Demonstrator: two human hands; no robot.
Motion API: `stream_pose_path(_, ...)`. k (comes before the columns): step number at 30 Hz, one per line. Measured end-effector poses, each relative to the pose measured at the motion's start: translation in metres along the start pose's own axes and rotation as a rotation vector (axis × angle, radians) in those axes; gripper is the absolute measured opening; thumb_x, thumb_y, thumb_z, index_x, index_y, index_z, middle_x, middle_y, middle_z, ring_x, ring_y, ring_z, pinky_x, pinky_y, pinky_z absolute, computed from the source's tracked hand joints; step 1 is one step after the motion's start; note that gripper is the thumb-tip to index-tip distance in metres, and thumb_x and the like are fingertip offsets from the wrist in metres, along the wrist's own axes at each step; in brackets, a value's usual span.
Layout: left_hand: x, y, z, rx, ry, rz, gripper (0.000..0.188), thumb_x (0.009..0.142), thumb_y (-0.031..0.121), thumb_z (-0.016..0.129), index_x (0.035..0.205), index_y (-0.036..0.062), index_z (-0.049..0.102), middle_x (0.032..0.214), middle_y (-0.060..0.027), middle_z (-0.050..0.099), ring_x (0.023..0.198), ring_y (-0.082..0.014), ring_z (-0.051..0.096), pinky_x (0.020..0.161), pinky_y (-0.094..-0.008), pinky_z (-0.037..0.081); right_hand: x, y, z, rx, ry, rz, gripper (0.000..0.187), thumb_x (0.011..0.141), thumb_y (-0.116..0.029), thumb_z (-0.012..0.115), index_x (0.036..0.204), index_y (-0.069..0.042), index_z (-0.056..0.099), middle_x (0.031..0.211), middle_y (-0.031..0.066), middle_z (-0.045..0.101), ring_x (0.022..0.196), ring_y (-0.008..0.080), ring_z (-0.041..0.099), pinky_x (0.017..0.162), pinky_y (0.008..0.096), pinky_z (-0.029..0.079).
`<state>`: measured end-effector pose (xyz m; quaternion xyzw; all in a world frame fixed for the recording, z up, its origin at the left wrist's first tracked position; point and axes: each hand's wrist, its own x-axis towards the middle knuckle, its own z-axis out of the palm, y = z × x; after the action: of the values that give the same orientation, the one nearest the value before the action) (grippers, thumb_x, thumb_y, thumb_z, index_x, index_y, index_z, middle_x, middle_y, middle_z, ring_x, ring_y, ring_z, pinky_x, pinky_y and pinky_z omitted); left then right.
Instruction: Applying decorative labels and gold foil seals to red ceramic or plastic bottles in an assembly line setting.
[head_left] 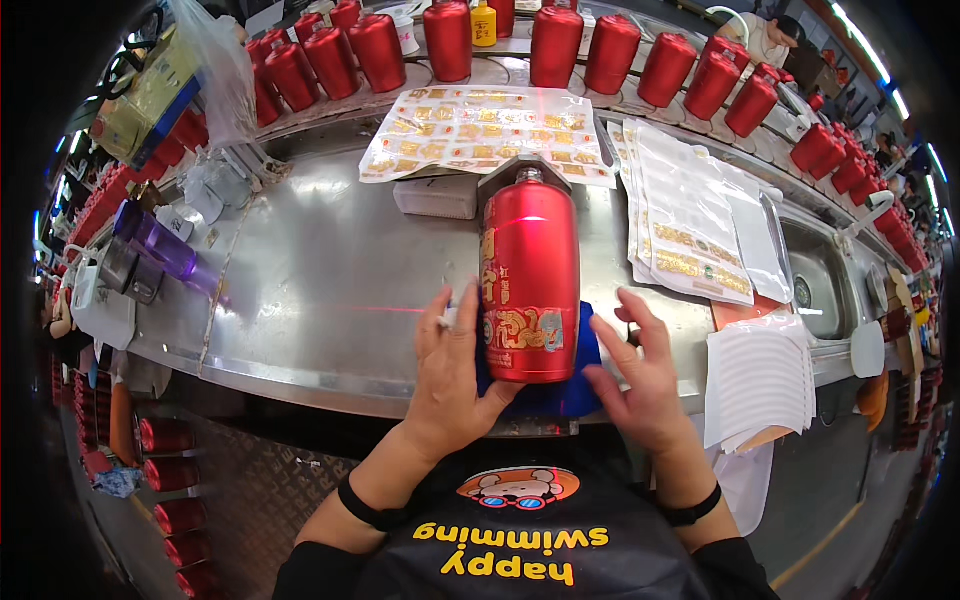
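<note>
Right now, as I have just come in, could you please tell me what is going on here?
A person works bare-handed at a metal worktable with one gold-decorated red bottle, its neck pointing away from them. The left hand is at the bottle's lower left side; whether it grips is hard to tell. The right hand is open beside the lower right side. A sheet of gold stickers lies beyond the bottle, and more red bottles stand in a row behind.

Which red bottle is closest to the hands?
The red bottle directly between the left hand and right hand, above the blue object. The other red bottles are all farther from both hands.
</note>
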<state>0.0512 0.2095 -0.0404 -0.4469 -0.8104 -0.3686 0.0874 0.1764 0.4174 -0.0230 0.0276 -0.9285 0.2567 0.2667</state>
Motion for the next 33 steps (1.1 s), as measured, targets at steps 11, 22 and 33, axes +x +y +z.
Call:
stream_pose_path(11, 0.031, 0.016, -0.006, -0.582, 0.019, -0.229, 0.079, 0.079, 0.013, 0.064, 0.145, -0.0032, 0.024, 0.147, -0.0255, 0.030, 0.138, -0.0361, 0.028, 0.114, -0.0456, 0.020, 0.009, 0.011, -0.015, 0.706, 0.032, 0.455, 0.021, 0.092, 0.001, 0.053, 0.112, 0.000, 0.045, 0.095, 0.0141, 0.065, 0.084, 0.0161, 0.067, 0.075, 0.0282, 0.055)
stream_pose_path(22, 0.037, 0.025, 0.007, -0.470, 0.058, -0.266, 0.081, 0.076, 0.011, 0.065, 0.144, -0.0023, 0.024, 0.143, -0.0265, 0.033, 0.134, -0.0389, 0.032, 0.113, -0.0440, 0.023, 0.008, -0.002, -0.011, 0.757, 0.181, 0.507, 0.015, 0.090, -0.003, 0.062, 0.103, 0.000, 0.057, 0.086, 0.0034, 0.063, 0.077, 0.0057, 0.057, 0.068, 0.0205, 0.047)
stream_pose_path(33, 0.045, 0.040, 0.011, -0.183, 0.117, -0.173, 0.089, 0.077, 0.022, 0.072, 0.146, -0.0014, 0.020, 0.140, -0.0280, 0.034, 0.121, -0.0408, 0.038, 0.106, -0.0494, 0.027, 0.012, -0.004, -0.012, 0.834, 0.159, 0.548, 0.024, 0.093, -0.011, 0.063, 0.115, -0.001, 0.057, 0.089, 0.0015, 0.063, 0.078, 0.0054, 0.055, 0.070, 0.0208, 0.046)
